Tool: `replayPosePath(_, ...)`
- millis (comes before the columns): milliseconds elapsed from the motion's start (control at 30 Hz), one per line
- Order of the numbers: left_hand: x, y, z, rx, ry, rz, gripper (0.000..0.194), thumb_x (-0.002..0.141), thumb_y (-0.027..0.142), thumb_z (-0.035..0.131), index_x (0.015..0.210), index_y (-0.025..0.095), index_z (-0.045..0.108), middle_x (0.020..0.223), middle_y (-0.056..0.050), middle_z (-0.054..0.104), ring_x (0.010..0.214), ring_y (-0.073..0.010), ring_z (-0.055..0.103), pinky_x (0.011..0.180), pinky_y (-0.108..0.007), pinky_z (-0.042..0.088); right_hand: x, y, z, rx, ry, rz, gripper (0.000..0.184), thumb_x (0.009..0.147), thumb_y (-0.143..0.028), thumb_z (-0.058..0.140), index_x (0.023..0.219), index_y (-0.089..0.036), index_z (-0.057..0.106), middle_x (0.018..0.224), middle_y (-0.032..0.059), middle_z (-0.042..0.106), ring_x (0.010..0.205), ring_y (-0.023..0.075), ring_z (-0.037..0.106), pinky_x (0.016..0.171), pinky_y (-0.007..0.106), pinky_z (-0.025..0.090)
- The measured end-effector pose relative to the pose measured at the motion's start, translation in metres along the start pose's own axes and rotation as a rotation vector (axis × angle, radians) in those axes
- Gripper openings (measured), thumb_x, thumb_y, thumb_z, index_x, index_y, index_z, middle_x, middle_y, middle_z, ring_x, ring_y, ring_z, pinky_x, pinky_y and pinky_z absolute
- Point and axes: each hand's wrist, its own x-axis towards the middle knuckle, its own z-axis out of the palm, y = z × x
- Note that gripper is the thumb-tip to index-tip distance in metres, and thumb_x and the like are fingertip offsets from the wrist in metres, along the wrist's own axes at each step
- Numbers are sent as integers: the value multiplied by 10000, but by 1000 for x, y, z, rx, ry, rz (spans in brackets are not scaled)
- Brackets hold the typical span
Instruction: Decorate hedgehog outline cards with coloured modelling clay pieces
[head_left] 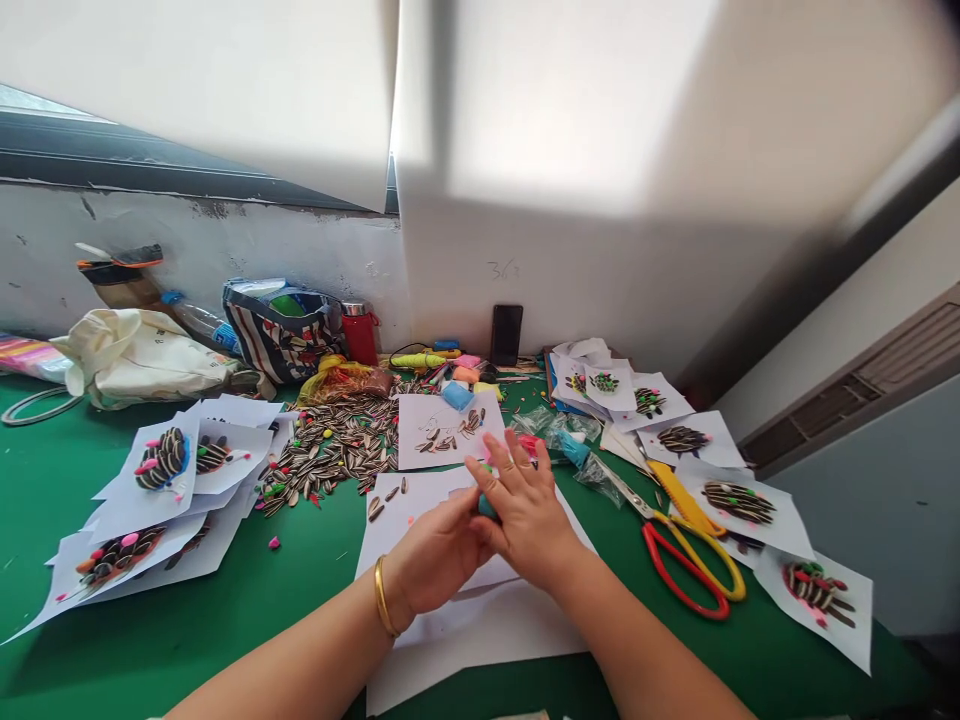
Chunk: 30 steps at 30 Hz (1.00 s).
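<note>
In front of me, a small lump of blue modelling clay (487, 504) is pressed between my two palms, mostly hidden. My left hand (442, 553), with a gold bangle at its wrist, cups it from below. Over it lies my right hand (527, 512), fingers stretched out and slightly apart. Both hands are above white paper sheets (420, 655). A few loose sunflower seeds (377, 508) lie on the paper to the left. Just beyond my fingers is a sheet with a pencil drawing (429, 428), seeds on it and a blue clay packet (457, 395).
A heap of striped sunflower seeds (349, 445) lies left of centre. Finished seed pictures stand in a left stack (161, 470) and a right row (739, 500). Open scissors (694, 560) lie at right. Bags (146, 360), a red flask (360, 335) and a phone (507, 335) line the wall.
</note>
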Motion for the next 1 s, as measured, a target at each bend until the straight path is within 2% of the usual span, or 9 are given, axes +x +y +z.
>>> replayPosePath(100, 2, 0, -4, 118, 25, 48, 350, 856, 292, 689, 1196, 213, 666, 1012, -84, 708, 888, -150, 655, 856, -266, 489, -2, 10, -2, 21, -39, 37, 603, 887, -421, 625, 1442, -273, 437, 1592, 114, 268, 1487, 374, 116, 1134, 704, 101)
replayPosePath(200, 5, 0, -8, 201, 87, 89, 355, 824, 317, 730, 1145, 173, 689, 1010, -112, 708, 918, -186, 661, 803, -264, 498, -3, 13, 0, 93, -37, 7, 596, 834, -430, 688, 1375, -253, 511, 1564, 110, 335, 1481, 367, 156, 1143, 681, 138)
replayPosePath(267, 6, 1, -10, 240, 113, 117, 320, 813, 340, 739, 1077, 160, 713, 981, -112, 709, 889, -189, 661, 778, -267, 505, -4, 13, 2, 152, -6, -12, 518, 846, -409, 680, 1324, -250, 555, 1527, 103, 402, 1469, 351, 211, 1149, 666, 159)
replayPosePath(400, 7, 3, -14, 304, 92, 150, 292, 811, 364, 737, 992, 135, 736, 965, -120, 714, 901, -207, 657, 819, -306, 513, -4, 13, 3, 256, 42, -16, 384, 889, -348, 642, 1268, -297, 604, 1412, 78, 538, 1429, 319, 319, 1151, 639, 211)
replayPosePath(600, 8, 1, -18, 320, 39, 136, 355, 807, 395, 735, 1076, 163, 725, 1088, -129, 702, 970, -230, 652, 870, -346, 497, -6, 16, 1, 351, 87, 19, 312, 907, -317, 620, 1218, -321, 645, 1335, 67, 587, 1385, 300, 386, 1135, 583, 307)
replayPosePath(733, 10, 0, -20, 360, 97, 178, 285, 774, 357, 767, 976, 158, 740, 985, -102, 712, 895, -210, 641, 812, -315, 486, -6, 16, 2, 382, 110, 13, 374, 888, -329, 643, 1259, -291, 612, 1314, 81, 604, 1363, 297, 415, 1128, 572, 328)
replayPosePath(867, 11, 2, -22, 435, 232, 252, 209, 726, 329, 802, 811, 152, 731, 811, -45, 677, 763, -159, 585, 725, -266, 456, -5, 16, 1, 415, 98, 26, 518, 878, -469, 640, 1336, -247, 544, 1312, 106, 604, 1348, 304, 428, 1125, 560, 337)
replayPosePath(1000, 10, 4, -18, 541, 289, 315, 205, 716, 311, 805, 841, 160, 745, 867, -54, 689, 807, -171, 582, 755, -279, 462, -6, 17, 0, 439, 128, 59, 510, 905, -535, 569, 1320, -239, 549, 1271, 108, 622, 1277, 295, 494, 1105, 540, 362)
